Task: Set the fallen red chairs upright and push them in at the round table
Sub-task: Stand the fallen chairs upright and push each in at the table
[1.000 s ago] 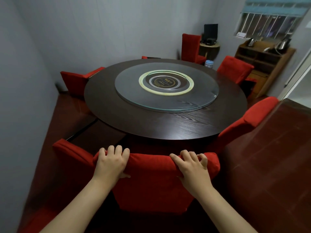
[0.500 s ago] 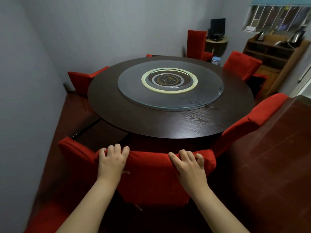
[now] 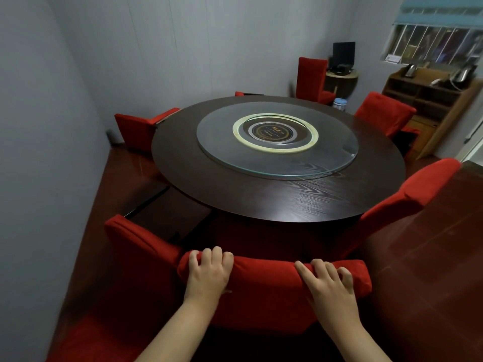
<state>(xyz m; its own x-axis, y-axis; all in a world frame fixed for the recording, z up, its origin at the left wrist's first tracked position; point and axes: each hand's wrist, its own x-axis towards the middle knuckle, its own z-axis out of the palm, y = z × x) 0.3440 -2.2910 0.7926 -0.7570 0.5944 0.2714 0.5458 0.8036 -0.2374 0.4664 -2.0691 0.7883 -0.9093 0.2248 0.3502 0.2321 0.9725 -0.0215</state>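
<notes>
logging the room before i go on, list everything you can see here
round table: one, dark brown, centre
glass turntable: one, clear, on the table
near chair: one, red, upright at the table's near side
other chairs: at least six, red, around the table and far wall
shelf unit: one, wooden, far right
kettles: two, silver, on the shelf unit
monitor: one, black, far corner
left hand: grips the near chair's top edge
right hand: grips the same top edge
</notes>
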